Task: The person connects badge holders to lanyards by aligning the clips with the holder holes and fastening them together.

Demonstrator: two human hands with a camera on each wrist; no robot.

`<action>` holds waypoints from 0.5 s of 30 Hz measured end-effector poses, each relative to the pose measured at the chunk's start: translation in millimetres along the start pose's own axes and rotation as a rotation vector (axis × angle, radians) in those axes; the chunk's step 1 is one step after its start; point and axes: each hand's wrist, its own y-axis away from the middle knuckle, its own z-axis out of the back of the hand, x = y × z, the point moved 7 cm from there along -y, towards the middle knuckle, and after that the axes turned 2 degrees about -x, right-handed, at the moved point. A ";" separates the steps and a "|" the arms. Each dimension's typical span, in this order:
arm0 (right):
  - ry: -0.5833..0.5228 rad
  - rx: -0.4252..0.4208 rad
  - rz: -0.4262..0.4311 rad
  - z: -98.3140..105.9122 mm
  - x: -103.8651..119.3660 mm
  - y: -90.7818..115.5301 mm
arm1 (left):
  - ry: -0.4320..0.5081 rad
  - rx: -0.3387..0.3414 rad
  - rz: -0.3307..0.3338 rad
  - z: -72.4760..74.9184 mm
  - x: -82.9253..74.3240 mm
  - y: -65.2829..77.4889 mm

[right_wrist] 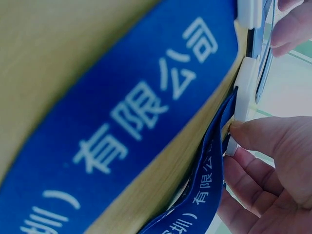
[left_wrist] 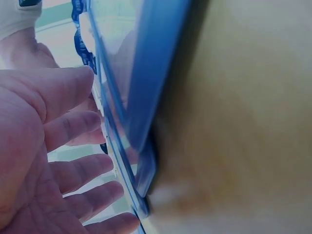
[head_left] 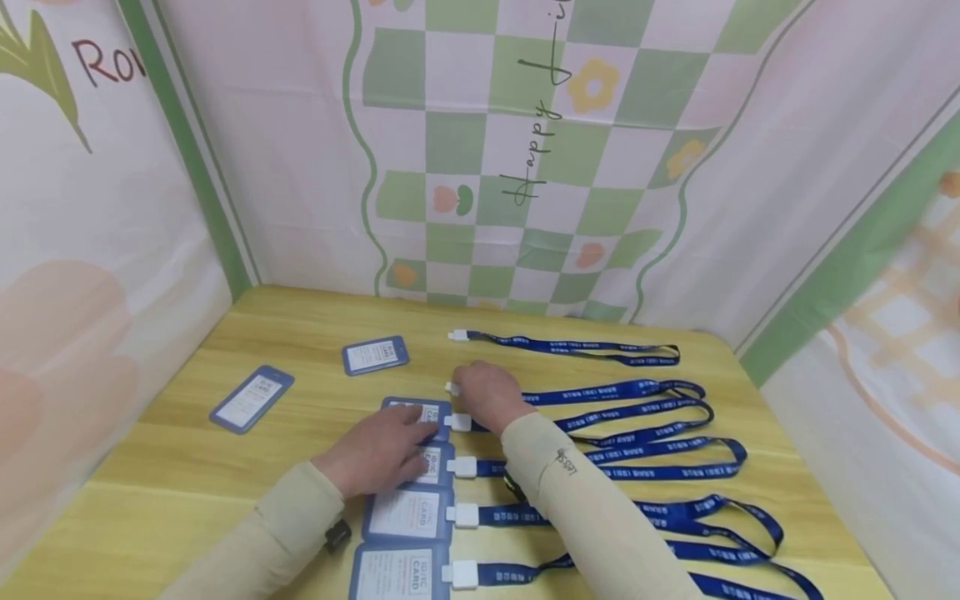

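Note:
My left hand lies with its fingers extended over the upper badge holders of a column, fingertips on the topmost holder. In the left wrist view, its fingers spread beside the holders' blue edges. Just beyond, my right hand pinches the white clip of a blue lanyard between thumb and fingers. Its strap trails right across the table. Below, lanyards with white clips meet the right edges of the column's blue-framed holders. The right forearm covers parts of several straps.
Two separate badge holders lie on the left of the wooden table: one farther left, one toward the back. Another blue lanyard stretches along the back. Printed cloth hangs behind the table.

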 end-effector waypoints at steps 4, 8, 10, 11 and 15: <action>-0.005 -0.003 0.005 1.2 0.6 0.3 | 0.010 -0.045 -0.001 7.9 2.0 -3.2; -0.023 0.000 -0.004 1.5 0.0 0.8 | 0.008 -0.068 0.041 15.9 8.0 -6.4; -0.034 0.001 -0.011 1.6 -0.5 1.1 | 0.003 -0.067 0.078 18.5 13.5 -8.4; -0.038 0.003 -0.014 1.3 -0.8 1.3 | 0.000 -0.067 0.096 19.4 16.8 -9.5; -0.045 -0.002 -0.018 1.0 -1.3 1.6 | -0.004 -0.072 0.145 23.6 30.1 -13.5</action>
